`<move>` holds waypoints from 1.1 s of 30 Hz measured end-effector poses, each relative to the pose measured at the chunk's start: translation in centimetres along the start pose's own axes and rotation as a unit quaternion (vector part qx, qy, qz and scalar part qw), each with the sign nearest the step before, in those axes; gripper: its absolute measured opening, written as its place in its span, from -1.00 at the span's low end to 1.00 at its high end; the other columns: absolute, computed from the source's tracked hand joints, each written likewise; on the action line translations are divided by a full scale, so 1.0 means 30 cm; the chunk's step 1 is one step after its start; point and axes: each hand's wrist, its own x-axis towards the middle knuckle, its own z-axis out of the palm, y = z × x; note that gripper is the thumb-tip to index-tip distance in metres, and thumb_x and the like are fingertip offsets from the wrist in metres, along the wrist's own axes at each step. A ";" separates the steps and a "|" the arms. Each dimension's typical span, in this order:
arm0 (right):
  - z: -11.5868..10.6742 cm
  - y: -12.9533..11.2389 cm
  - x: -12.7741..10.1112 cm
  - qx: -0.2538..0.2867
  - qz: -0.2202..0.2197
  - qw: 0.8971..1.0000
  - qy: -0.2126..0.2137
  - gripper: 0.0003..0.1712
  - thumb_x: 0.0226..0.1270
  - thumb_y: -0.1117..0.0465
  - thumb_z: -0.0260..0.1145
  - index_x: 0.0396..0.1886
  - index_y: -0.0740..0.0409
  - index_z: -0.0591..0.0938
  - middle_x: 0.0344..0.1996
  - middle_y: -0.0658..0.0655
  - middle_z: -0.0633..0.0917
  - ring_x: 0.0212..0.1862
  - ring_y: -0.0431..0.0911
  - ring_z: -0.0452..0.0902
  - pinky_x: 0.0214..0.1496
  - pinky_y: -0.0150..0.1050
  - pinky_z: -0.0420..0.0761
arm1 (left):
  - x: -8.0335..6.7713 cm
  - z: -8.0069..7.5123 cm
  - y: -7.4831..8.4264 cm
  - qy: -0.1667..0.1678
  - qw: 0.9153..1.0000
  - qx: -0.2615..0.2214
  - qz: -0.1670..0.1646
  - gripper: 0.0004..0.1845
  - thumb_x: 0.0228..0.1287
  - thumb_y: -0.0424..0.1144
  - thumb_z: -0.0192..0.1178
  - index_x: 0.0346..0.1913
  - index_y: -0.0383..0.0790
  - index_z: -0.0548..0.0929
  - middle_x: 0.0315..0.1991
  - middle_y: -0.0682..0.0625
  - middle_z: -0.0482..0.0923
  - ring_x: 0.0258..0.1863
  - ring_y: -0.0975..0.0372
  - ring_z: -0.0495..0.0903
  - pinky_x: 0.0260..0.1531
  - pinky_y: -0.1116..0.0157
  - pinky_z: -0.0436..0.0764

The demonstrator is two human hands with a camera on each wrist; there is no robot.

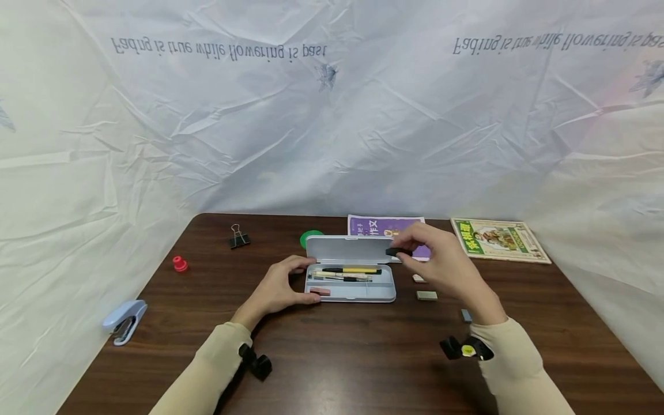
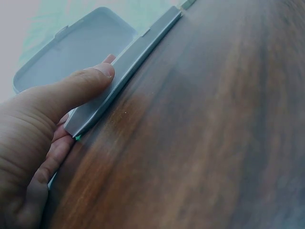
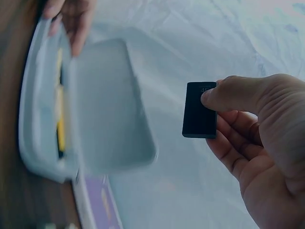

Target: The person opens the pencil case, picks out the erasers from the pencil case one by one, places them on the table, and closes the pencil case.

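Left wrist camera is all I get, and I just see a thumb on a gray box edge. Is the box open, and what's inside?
Observer: Yes, open. The pencil case holds a yellow pen and more pens beside it.
Operator: What is the other hand doing?
Observer: The right hand pinches a small black block in the air, above the case's right end.
Operator: Is anything else on the table?
Observer: Plenty: a blue stapler at the left edge, a red cap, a black binder clip, and two books at the back.
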 end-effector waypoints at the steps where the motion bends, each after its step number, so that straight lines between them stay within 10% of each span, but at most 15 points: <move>1: -0.009 0.010 -0.019 -0.005 0.005 1.000 -0.002 -0.58 0.34 0.52 0.58 -0.04 -0.09 0.83 -0.11 -0.15 0.77 -0.13 -0.23 0.68 -0.07 -0.39 0.71 | -0.001 -0.001 -0.002 0.000 1.000 -0.001 -0.001 -0.12 0.10 0.08 0.79 0.50 -0.03 0.68 0.45 0.01 0.62 0.38 0.09 0.65 0.41 0.00 0.67; 15: -0.013 0.134 -0.283 -0.017 0.023 0.998 -0.064 -0.51 0.18 0.55 0.68 -0.17 -0.14 0.79 -0.22 -0.19 0.75 -0.27 -0.31 0.61 -0.31 -0.27 0.72 | -0.007 -0.006 -0.013 -0.007 1.000 0.001 -0.004 -0.09 0.10 0.12 0.78 0.52 0.02 0.67 0.49 0.02 0.58 0.42 0.09 0.62 0.44 -0.02 0.64; 33: 0.014 0.162 -0.325 -0.005 0.087 0.980 -0.180 -0.67 0.32 0.37 0.67 -0.20 -0.20 0.81 -0.22 -0.21 0.70 -0.25 -0.34 0.59 -0.24 -0.31 0.68 | -0.001 -0.002 -0.004 -0.006 1.000 0.001 -0.006 -0.10 0.08 0.09 0.79 0.50 -0.01 0.68 0.49 0.01 0.58 0.41 0.09 0.62 0.44 -0.01 0.64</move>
